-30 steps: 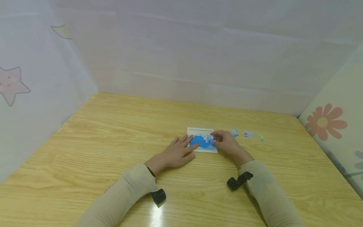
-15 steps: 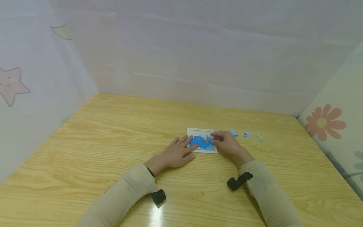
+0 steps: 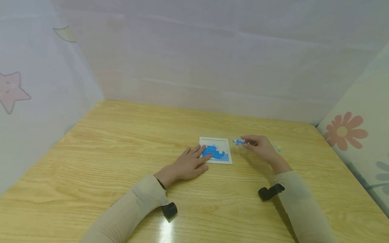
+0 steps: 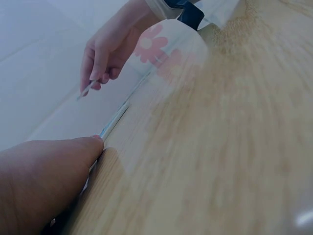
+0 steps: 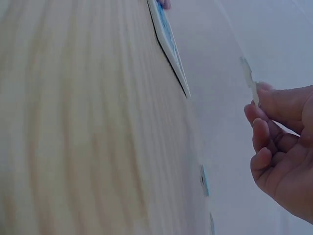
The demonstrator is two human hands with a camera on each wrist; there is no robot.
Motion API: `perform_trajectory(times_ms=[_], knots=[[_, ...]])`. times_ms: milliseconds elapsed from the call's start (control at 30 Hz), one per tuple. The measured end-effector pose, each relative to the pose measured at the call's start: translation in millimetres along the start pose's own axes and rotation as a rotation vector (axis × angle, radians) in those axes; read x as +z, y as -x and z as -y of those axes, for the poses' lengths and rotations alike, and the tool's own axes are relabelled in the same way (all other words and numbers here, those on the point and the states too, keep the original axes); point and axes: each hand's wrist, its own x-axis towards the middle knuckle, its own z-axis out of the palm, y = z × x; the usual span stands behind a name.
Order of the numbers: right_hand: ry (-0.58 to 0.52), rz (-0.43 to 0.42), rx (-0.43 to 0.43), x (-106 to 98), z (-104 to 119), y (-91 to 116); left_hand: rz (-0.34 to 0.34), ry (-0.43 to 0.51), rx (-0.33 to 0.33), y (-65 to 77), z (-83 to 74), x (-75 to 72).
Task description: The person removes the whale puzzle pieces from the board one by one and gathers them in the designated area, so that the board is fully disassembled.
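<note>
A white-framed puzzle board [image 3: 229, 158] with a blue whale picture lies on the table. My left hand [image 3: 188, 164] rests flat, fingers spread over the board's left side. To the right of the board, my right hand [image 3: 261, 146] pinches a blue jigsaw piece [image 3: 238, 141] between thumb and fingers, raised above the table. In the right wrist view this jigsaw piece [image 5: 249, 78] appears edge-on. One loose jigsaw piece with a yellow sun [image 3: 278, 147] lies beyond the right hand, which covers the area where other pieces lay.
The wooden table [image 3: 121, 135] reaches back to a pale cloth wall [image 3: 194, 67]. In the right wrist view, a loose jigsaw piece [image 5: 204, 181] lies flat on the table, with part of another below it. Black wrist cameras [image 3: 169, 210] sit on both sleeves.
My right hand has moved right, off the board, with a jigsaw piece in its fingers. A gap now shows at the whale's upper right. My left hand has stayed in place.
</note>
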Motion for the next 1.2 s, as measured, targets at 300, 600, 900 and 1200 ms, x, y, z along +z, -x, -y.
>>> perform_trajectory(times_ms=[300,600,900,1200], knots=[[0.008,-0.016,0.035,-31,-18,19,-0.007,-0.001,0.004,0.1,0.3,-1.6],[0.072,-0.09,0.041,-54,-39,44,0.001,0.003,0.006,0.6,-1.4,-3.3],[0.094,-0.099,0.094,-71,-56,65,0.0,0.0,0.004,0.3,-1.6,-2.7],[0.094,-0.075,0.136,-82,-68,81,-0.001,0.004,0.0,0.2,-2.3,-3.4]])
